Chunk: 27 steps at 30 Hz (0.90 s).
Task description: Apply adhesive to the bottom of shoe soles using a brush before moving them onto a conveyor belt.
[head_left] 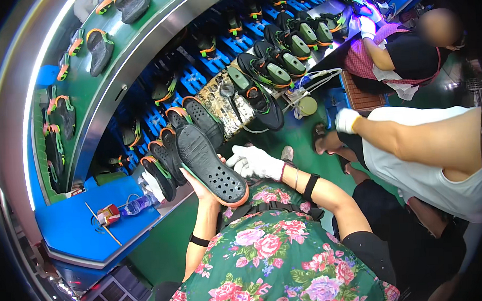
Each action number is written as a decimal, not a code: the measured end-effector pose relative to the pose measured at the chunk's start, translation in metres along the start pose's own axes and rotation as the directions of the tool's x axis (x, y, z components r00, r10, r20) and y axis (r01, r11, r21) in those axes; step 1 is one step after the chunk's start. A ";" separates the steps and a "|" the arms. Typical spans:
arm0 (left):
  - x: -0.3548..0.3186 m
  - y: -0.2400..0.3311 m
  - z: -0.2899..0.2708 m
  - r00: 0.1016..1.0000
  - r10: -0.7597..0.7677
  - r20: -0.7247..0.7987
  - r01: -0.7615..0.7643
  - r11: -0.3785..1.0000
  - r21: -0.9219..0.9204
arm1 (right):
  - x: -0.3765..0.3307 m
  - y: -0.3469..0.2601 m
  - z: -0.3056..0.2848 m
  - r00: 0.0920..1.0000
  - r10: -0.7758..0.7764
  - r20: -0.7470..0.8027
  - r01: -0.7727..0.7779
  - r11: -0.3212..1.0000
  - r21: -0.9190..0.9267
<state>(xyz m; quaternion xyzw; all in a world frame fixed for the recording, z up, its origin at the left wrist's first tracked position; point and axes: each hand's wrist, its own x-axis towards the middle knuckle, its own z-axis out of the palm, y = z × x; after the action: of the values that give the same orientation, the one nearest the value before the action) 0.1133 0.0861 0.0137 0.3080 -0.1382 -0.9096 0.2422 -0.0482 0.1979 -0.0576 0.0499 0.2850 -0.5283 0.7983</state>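
My bare left hand (198, 185) grips a black shoe sole (205, 160), its fingers wrapped round the edges. The sole is tilted, with round holes at its near end and an orange rim there. My right hand (257, 163), in a white glove, is just right of the sole with its fingers apart and partly bent. Nothing shows in it. More black soles with orange edging (160, 170) stand in a row to the left of the held one. Another perforated sole (203, 120) lies just beyond it.
A worn, stained board (209, 101) carries a dark brush-like tool (229, 97). Black shoes with green soles (278, 73) line the bench farther right. Blue racks (195, 80) hold more. A blue table (67, 225) at left bears a plastic bottle (138, 204). Two people are at right.
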 end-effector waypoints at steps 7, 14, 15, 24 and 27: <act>0.023 0.056 0.013 0.997 -0.073 -0.021 0.074 0.997 0.022 | 0.093 -0.025 -0.036 0.873 -0.389 -0.295 0.483 0.776 0.405; 0.035 0.064 0.011 0.986 -0.117 -0.119 0.132 0.982 0.134 | 0.145 -0.040 -0.040 0.807 -0.384 -0.449 0.578 0.667 0.469; 0.035 0.062 0.012 0.983 -0.125 -0.133 0.146 0.976 0.164 | 0.149 -0.041 -0.041 0.805 -0.386 -0.450 0.582 0.660 0.476; 0.054 0.062 0.030 0.967 -0.213 -0.137 0.229 0.967 0.115 | 0.169 -0.046 -0.045 0.718 -0.472 -0.511 0.691 0.398 0.603; 0.055 0.064 0.032 0.968 -0.216 -0.126 0.231 0.966 0.119 | 0.173 -0.049 -0.048 0.752 -0.448 -0.484 0.649 0.371 0.664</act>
<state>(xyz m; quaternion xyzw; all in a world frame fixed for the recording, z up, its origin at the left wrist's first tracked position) 0.0776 0.0063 0.0365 0.3877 -0.1489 -0.9011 0.1243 -0.0622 0.0538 -0.1748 0.3640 0.1019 -0.8230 0.4240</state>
